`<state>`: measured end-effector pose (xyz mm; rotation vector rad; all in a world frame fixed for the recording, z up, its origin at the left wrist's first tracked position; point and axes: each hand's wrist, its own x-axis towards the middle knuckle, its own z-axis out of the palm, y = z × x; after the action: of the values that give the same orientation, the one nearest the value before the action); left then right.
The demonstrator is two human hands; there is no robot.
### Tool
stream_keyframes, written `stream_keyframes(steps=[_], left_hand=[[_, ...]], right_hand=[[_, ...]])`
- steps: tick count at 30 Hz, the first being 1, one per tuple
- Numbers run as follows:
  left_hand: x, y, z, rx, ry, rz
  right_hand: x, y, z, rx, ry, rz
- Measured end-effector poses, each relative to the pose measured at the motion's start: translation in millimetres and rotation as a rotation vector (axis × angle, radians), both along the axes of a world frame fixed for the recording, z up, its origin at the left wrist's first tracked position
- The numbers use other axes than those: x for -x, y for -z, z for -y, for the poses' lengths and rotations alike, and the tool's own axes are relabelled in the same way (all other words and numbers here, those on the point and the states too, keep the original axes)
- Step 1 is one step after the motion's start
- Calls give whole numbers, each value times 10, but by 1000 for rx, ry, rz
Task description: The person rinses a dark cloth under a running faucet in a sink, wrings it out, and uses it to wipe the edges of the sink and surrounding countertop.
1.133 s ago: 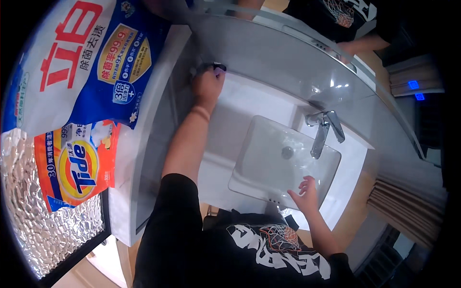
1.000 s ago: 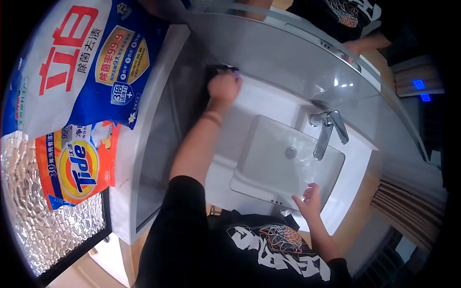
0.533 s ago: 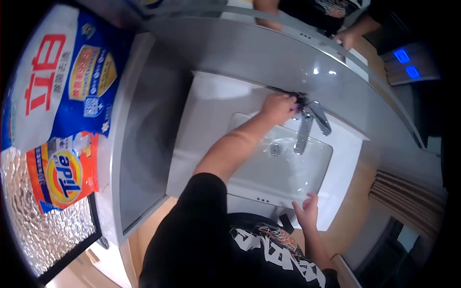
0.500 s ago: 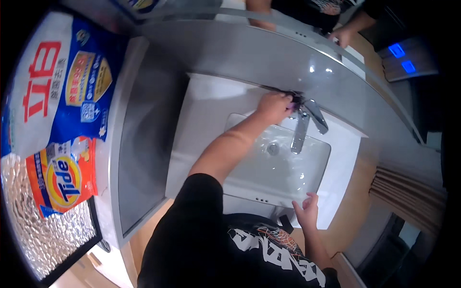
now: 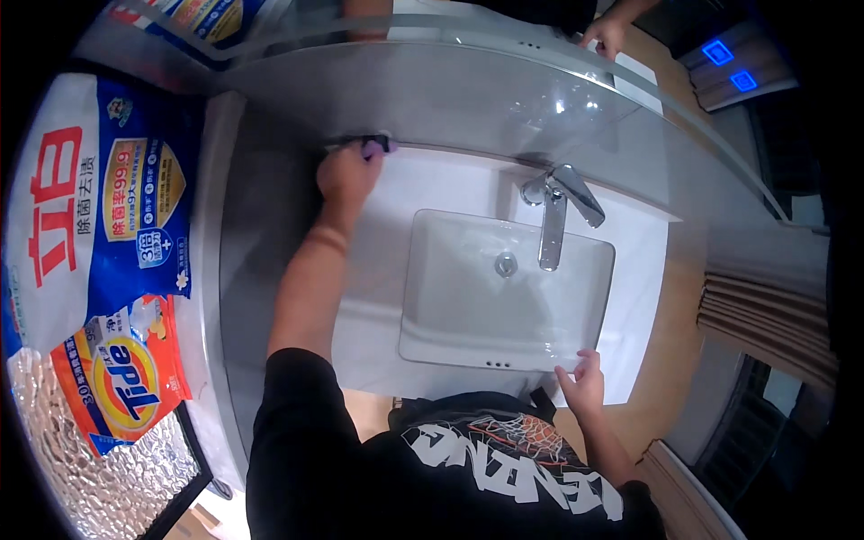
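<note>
My left hand (image 5: 349, 173) is at the far left corner of the white countertop (image 5: 371, 279), closed around a small purple and dark sponge-like pad (image 5: 378, 146). The pad touches the place where the counter meets the grey back wall; my fingers hide part of it. At the near right rim of the white sink (image 5: 504, 315), my right hand (image 5: 583, 382) rests with thumb and fingers apart, holding nothing. Behind the basin stands a chrome faucet (image 5: 554, 220), its lever turned to the right. A round drain (image 5: 506, 264) shows in the sink.
A grey side panel (image 5: 261, 270) borders the counter on the left. Beyond it, a blue and white detergent bag (image 5: 99, 207) and an orange detergent bag (image 5: 126, 378) lie near a textured silvery panel (image 5: 99, 477). Along the back runs a mirror (image 5: 504, 54); brown curtains (image 5: 760, 319) hang at right.
My left hand has moved left with the pad, from behind the faucet to the far left corner. My right hand stays at the sink's near rim. The view has shifted slightly.
</note>
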<state>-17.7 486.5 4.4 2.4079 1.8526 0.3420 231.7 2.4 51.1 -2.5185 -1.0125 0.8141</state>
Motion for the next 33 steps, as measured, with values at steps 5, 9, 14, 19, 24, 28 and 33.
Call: stream_keyframes(steps=[5,9,14,19,24,28,33], left_hand=[[462,-7,-224,136,-182,115],[493,10,-231,144,-313,135],[550,31,-234,47,-410,278],[608,265,-312,-34,-546,361],[500,242,-102,-71,-592,451],[515,360,443,-94,-467,733],[60,646,1788,638,-50,1371]], right_hand=[[13,-106,53,77,57,3],[-43,-94,199,16,96,9],[-171,-47,516,11,113,29],[-153,-64,700,57,144,-16],[-85,-117,818,18,176,-38],[-99,-89,576,-78,173,-179],[-118,309,-159,-321,231,-870]])
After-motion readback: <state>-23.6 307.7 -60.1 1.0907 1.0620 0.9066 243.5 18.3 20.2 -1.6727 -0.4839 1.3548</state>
